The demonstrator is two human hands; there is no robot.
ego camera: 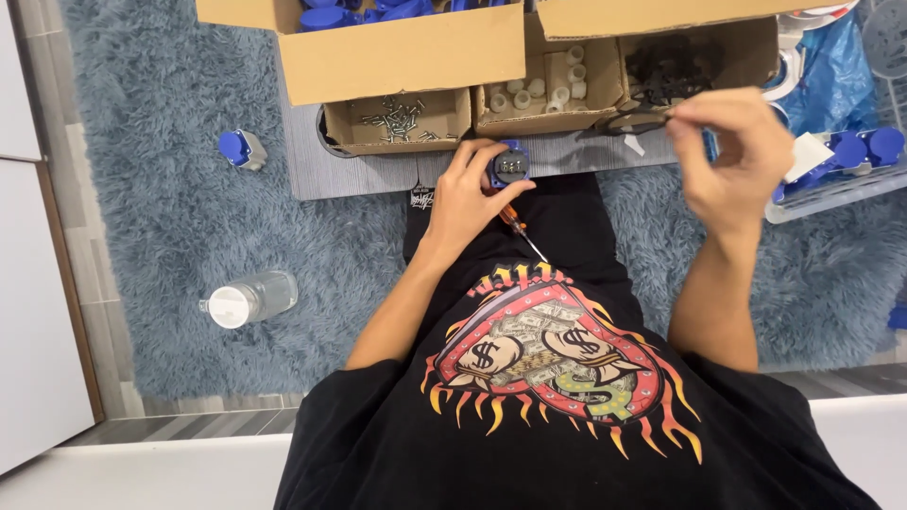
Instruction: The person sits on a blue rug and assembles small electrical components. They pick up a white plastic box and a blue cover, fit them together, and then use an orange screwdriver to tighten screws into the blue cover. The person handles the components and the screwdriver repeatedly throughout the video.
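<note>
1. A shaggy grey-blue rug covers the floor, seen from above by a seated person in a black printed shirt. A low grey board lies ahead of the lap, with open cardboard boxes on it.
2. The left hand grips a small blue socket part at the board's near edge, just above the lap. Thumb and fingers curl around its sides; its dark open face points up toward the camera.
3. A screwdriver with an orange handle lies on the lap, just under the left hand. Its long axis runs diagonally, handle toward the hand and thin shaft pointing down and right toward the body.
4. The right hand is raised, well apart to the right of the socket part. Its fingertips pinch a small dark piece, too small to identify, over the box of black parts.
5. From left to right, the boxes hold metal screws, white plastic caps, then the black parts.
6. A clear bottle with a white cap lies on its side on the rug at left. A loose blue socket sits farther up.
7. More blue parts fill a clear tray at right.
</note>
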